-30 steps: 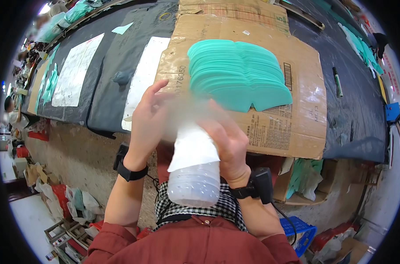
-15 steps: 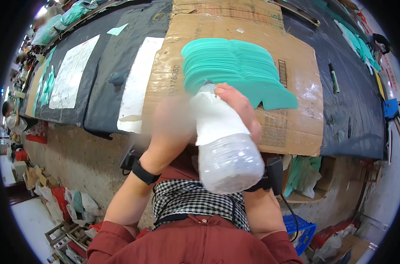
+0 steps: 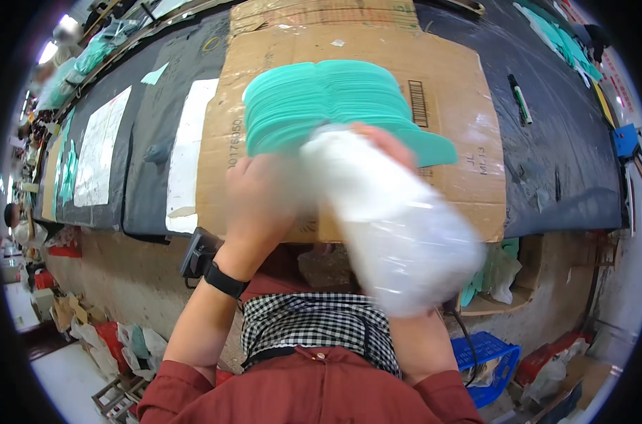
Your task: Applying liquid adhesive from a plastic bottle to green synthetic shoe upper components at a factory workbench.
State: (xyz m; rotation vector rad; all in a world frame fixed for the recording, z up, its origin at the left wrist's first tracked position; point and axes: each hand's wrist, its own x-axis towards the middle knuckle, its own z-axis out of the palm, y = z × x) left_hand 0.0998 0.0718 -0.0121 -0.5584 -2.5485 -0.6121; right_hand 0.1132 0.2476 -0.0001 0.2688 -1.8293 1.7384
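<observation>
A clear plastic bottle (image 3: 413, 233) with a white wrap round its upper part is tilted, its narrow end pointing up-left and its base toward me. My right hand (image 3: 386, 145) is wrapped round it near the narrow end. My left hand (image 3: 261, 194) is beside that end; motion smears its fingers, so I cannot tell what they do. Just beyond both hands, a fanned stack of thin green curved pieces (image 3: 328, 95) lies on a flattened cardboard sheet (image 3: 452, 78). The bottle and hands hide the stack's near edge.
Right of the cardboard lies a marker (image 3: 520, 99) on the dark table cover (image 3: 575, 166). White sheets (image 3: 194, 145) lie to the left. Below the table's right side stands a blue crate (image 3: 494, 353), with an open box (image 3: 522, 290) holding green material above it.
The bottle's base has swung to the right while its narrow end stays by the stack. The whole view has shifted, so the table appears further left.
</observation>
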